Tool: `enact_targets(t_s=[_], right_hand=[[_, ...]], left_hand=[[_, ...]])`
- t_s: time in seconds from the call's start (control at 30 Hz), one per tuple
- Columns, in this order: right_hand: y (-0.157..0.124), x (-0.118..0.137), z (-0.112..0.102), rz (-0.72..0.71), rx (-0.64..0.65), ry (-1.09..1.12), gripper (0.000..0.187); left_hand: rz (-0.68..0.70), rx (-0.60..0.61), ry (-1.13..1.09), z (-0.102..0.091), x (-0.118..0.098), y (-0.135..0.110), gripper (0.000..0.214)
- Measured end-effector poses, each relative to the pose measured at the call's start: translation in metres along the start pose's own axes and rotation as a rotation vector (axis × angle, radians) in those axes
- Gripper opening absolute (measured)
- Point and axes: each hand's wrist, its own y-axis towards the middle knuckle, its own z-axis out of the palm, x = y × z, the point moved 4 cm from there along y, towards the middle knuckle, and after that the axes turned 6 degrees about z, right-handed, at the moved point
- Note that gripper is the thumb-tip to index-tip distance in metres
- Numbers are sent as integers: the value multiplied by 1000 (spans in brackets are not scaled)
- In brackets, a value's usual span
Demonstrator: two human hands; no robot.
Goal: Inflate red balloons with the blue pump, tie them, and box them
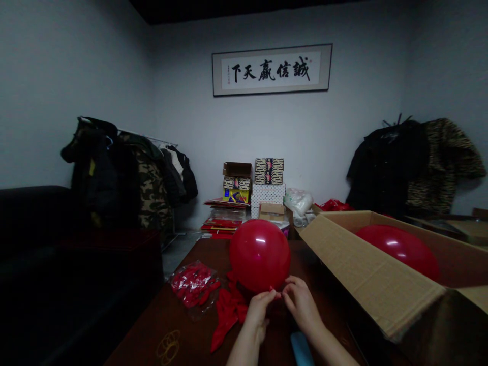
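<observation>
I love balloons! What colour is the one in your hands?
Shiny red balloon, seen in the head view.

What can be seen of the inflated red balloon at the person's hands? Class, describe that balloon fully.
The red balloon is inflated, round and glossy like latex, with a white glint of light near its top. It is held over the dark wooden table, with its neck pointing down toward the camera. The left hand and right hand pinch that neck between their fingertips. Limp red balloons lie just below it on the left.
</observation>
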Motion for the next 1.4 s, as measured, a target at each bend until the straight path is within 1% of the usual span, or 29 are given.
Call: enact_targets(t_s=[0.17,0.33,0.43,0.57,0.67,0.77,0.87,0.97,1.13,1.27,1.4], right_hand=[[5,9,-1,-31,24,-9,12],[3,14,0,-37,44,5,12],[2,11,0,-7,44,13,15],[3,1,3,37,79,26,15],[2,-1,4,4,130,33,15],[-3,2,2,-52,154,15,19],[-6,3,-5,-83,134,-34,19],[-6,-4,-17,-79,84,-101,15],[-4,-18,-34,-38,33,-155,13],[-6,-10,-33,-57,25,-145,14],[-7,5,-27,-78,-11,-148,12]], left_hand=[[-32,11,108,-2,-8,-3,27],[-87,18,74,-2,-7,-3,27],[-68,-6,114,-5,-6,-3,30],[-101,29,78,-5,-5,-6,28],[-115,27,47,-1,-6,-7,24],[-110,23,13,6,-4,-6,23],[-81,54,-20,16,-2,-6,23],[-72,84,-51,24,-2,-6,22],[-84,82,-29,25,-2,-5,22],[-82,88,-4,24,1,-4,23],[-29,78,50,23,-2,-6,26]])
